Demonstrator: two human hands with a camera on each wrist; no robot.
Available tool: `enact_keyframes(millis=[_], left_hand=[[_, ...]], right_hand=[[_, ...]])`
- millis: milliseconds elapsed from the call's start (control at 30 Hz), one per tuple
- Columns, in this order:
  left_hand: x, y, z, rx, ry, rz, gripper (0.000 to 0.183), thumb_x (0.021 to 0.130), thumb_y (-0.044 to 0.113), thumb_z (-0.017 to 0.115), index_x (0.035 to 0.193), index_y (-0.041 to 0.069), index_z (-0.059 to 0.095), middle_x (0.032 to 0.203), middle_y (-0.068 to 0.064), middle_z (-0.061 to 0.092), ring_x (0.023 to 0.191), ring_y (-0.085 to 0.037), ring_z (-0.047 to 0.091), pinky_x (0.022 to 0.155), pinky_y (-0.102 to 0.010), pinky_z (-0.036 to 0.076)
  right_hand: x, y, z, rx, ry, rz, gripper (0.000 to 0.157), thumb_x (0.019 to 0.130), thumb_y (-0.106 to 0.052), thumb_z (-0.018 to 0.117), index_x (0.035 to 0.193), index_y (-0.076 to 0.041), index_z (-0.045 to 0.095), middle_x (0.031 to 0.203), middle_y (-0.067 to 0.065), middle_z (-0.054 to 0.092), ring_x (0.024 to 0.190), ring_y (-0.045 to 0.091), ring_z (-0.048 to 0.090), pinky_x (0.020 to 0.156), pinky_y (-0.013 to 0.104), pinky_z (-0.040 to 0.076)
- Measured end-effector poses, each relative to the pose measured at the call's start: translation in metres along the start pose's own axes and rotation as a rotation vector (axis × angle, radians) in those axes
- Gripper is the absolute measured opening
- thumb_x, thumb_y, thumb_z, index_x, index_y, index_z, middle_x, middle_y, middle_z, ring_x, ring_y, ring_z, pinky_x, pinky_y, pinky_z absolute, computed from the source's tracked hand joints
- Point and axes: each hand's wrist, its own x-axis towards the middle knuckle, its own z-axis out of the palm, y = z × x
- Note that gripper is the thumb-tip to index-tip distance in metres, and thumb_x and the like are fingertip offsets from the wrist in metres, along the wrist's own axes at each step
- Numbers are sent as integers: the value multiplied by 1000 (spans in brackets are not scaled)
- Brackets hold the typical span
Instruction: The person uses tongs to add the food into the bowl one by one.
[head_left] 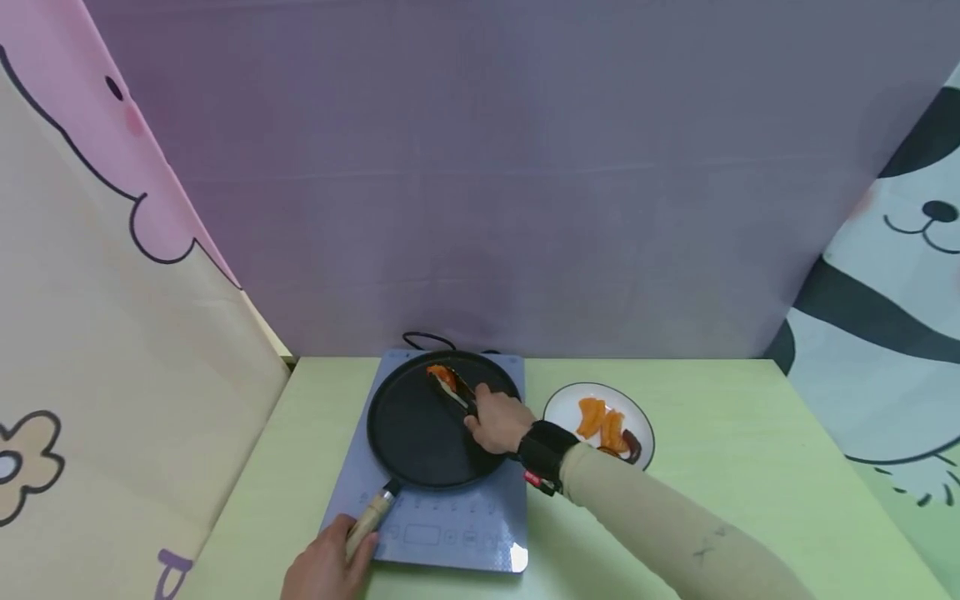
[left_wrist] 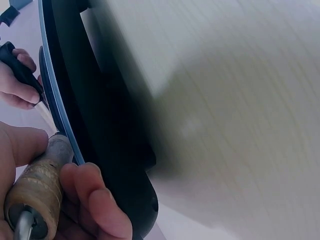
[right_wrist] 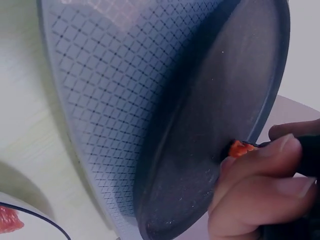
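A round black frying pan (head_left: 427, 446) lies flat on the cooktop. My left hand (head_left: 330, 562) grips its wooden handle (head_left: 369, 523); the left wrist view shows thumb and fingers on either side of that handle (left_wrist: 37, 192). Over the far part of the pan, my right hand (head_left: 501, 421) holds black-handled tongs (head_left: 463, 393). An orange-red piece of food (head_left: 442, 375) sits between the tong ends, low over the pan surface. In the right wrist view the fingers hide most of the tongs, and only a bit of the food (right_wrist: 241, 148) shows.
The flat induction cooktop (head_left: 450, 554) stands on a pale green table (head_left: 720, 442), its black cord (head_left: 427, 336) behind. Right of it, partly under my right forearm, is a white plate (head_left: 564, 402) with orange food pieces (head_left: 591, 415) and a dark brown piece (head_left: 633, 446). Fabric screens surround the table.
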Motion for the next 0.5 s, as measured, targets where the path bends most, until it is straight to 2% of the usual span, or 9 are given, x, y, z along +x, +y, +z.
enact_keyframes(millis=[267,367,500], left_hand=[[0,0,0,-5,13,13,27,80,35,64,86,10,55,58,3,41,47,-12,37,43,-34,32],[0,0,0,-6,19,20,27,79,34,64,86,10,55,58,3,41,47,-12,37,43,-34,32],[1,0,0,-6,16,18,26,80,34,64,86,10,55,57,3,41,47,-12,37,43,-34,31]], right_hand=[[-3,-2,0,-54,32,-8,45,87,-39,54,112,-3,43,96,16,60,77,29,57,62,43,48],[-8,2,1,-144,95,-53,48,87,-39,54,115,-2,44,97,16,59,73,29,56,58,42,48],[-15,10,3,-326,198,-112,54,87,-38,54,124,0,40,96,16,56,63,25,54,49,39,46]])
